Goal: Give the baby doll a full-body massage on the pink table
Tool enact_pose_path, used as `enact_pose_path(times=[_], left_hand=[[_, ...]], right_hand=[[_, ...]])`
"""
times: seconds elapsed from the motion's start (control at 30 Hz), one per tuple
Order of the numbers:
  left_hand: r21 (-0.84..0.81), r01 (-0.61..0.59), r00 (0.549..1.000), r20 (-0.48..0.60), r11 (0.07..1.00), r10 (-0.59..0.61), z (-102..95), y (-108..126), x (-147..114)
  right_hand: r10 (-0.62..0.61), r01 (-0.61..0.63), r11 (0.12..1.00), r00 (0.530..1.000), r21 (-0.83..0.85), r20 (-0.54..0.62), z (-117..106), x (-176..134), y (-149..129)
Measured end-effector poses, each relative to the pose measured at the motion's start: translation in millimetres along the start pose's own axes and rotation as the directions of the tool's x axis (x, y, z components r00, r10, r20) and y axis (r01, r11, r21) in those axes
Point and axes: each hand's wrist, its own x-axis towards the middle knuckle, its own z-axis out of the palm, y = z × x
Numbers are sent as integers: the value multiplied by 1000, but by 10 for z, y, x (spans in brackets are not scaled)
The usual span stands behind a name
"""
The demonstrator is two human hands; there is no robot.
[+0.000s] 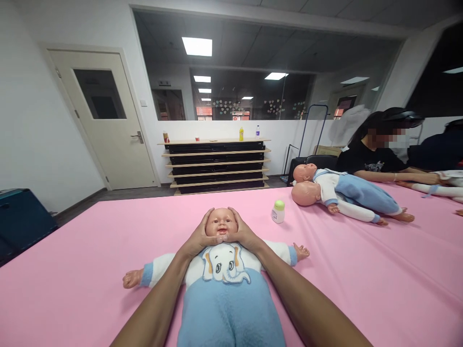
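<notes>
A baby doll (231, 303) in a white and light-blue outfit with an elephant on the chest lies face up on the pink-covered table (83, 250). Its arms stretch out to both sides. My left hand (199, 237) cups the left side of the doll's head, fingers along the cheek and temple. On the other side my right hand (244, 233) cups the head in the same way. Both thumbs meet at the chin, just below the mouth. A small white bottle with a green cap (278, 212) stands on the table, right of the doll's head.
Two more dolls (347, 190) lie together at the right. Beyond them a person in a black top (376, 154) sits with arms over another doll. Behind the table stands a shelf unit (219, 161) with bottles on top. A dark blue suitcase (25, 221) is at the left.
</notes>
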Motion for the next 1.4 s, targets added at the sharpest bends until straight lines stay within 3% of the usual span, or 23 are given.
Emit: enact_pose_path(times=[0.37, 0.57, 0.63, 0.97, 1.07, 1.23, 1.4], left_hand=[[-229, 43, 998, 46, 972, -33, -40, -31, 1], [-68, 1, 1000, 0, 998, -1, -30, -44, -2], [-36, -21, 1000, -9, 999, 20, -29, -40, -9], [-284, 70, 995, 90, 956, -46, -59, -24, -32], [-207, 39, 998, 51, 978, -29, -63, -61, -15], [-32, -32, 999, -14, 999, 31, -55, -104, 6], [-51, -26, 1000, 2, 998, 26, -29, -64, -5]], right_hand=[[36, -57, 974, 995, 219, 98, -40, -11, 15], [-24, 27, 998, 999, -57, 48, -31, 10, 29], [-26, 29, 997, 999, -75, 40, -17, 9, 26], [94, -119, 966, 989, 231, 115, -38, -12, -57], [95, -107, 982, 992, 155, 82, -17, -17, -63], [-2, 3, 998, 1000, -63, 15, -1, 15, 48], [-4, 5, 999, 999, -39, 38, -26, 27, 82]])
